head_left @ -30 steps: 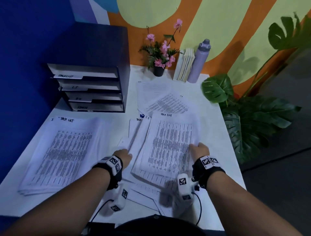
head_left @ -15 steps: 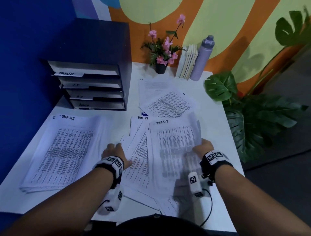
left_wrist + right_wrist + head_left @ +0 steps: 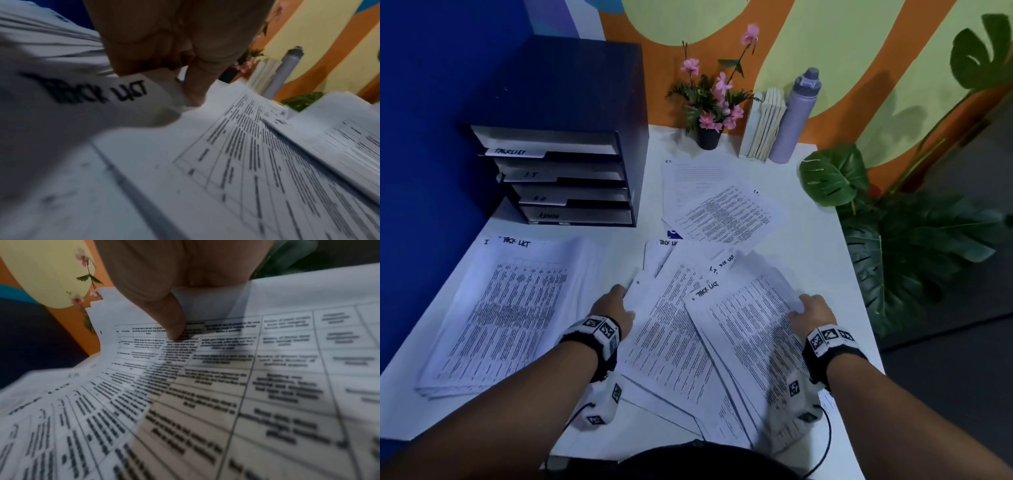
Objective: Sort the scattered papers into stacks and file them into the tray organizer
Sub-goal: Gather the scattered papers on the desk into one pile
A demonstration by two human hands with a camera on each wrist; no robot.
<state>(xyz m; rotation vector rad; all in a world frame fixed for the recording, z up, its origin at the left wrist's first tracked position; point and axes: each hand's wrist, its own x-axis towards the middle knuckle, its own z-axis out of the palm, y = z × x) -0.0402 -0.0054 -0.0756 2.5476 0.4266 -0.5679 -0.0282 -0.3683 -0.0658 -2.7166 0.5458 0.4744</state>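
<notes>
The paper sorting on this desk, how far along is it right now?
Done: one squared stack headed Task List lies on the table's left. In hand: the left hand and right hand each grip sheets from the fanned middle pile. Left: loose sheets marked IT further back, and filing into the tray organizer; I cannot tell whether its trays hold papers yet.

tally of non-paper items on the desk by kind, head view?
Tray organizer: 1
Flower pot: 1
Water bottle: 1
Upright books bundle: 1
Total: 4
</notes>
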